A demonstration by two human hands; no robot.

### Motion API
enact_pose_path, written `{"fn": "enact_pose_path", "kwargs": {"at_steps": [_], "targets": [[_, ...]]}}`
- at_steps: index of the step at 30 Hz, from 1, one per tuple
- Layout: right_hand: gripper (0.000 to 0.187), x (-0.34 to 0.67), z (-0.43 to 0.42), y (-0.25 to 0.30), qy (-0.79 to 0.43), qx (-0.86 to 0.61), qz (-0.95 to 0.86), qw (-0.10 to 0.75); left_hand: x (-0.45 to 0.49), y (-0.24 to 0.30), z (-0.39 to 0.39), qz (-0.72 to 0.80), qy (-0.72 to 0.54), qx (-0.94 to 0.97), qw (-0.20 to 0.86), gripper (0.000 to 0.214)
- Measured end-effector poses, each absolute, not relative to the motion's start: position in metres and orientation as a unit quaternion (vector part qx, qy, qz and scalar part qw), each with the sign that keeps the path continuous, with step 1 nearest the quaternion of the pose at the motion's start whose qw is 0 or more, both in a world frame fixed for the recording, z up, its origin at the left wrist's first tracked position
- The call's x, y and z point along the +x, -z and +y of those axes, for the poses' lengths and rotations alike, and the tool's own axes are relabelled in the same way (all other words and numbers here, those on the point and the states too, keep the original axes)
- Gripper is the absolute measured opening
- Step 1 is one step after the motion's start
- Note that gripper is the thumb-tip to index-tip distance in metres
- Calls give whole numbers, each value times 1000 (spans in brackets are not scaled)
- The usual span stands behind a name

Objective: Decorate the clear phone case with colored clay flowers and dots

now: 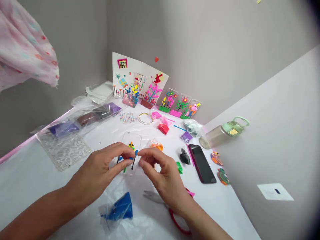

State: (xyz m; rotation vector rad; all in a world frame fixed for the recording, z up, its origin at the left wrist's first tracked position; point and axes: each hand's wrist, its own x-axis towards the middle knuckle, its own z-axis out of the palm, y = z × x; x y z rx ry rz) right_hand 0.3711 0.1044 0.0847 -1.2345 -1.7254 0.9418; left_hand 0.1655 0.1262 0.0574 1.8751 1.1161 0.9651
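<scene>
A clear phone case (138,138) lies on the white table, decorated with a yellow, orange and green clay figure (131,145) and a thin black stem (133,163). Over its lower part, my left hand (102,165) is closed in a pinch, with a bit of blue clay showing between thumb and index finger. My right hand (163,170) faces it from the other side, fingers curled and thumb close to the index tip; what it holds, if anything, is hidden. Another small blue clay piece (136,152) shows between both hands' fingertips.
A packet of blue clay (122,207) lies in front, beside red-handled scissors (172,218) partly under my right forearm. To the right are a phone (203,164) and a green-lidded bottle (221,133). Decorated cases (181,106) lean at the back; a textured clear sheet (63,150) lies left.
</scene>
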Motion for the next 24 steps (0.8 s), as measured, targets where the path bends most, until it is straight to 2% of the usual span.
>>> {"fn": "enact_pose_path", "kwargs": {"at_steps": [4,11,19,24], "targets": [[19,374,109,-64,-341,-495,-689,405,174,-51,141,443,-344,723,404,24],[26,376,117,-38,-333,-510,-701,371,175,-31,150,467,-318,701,434,23],[6,378,117,-31,-245,-519,-752,323,175,-18,153,416,-342,781,316,16],[3,378,118,-29,-215,-500,-771,331,175,-16,153,418,-332,790,301,19]]}}
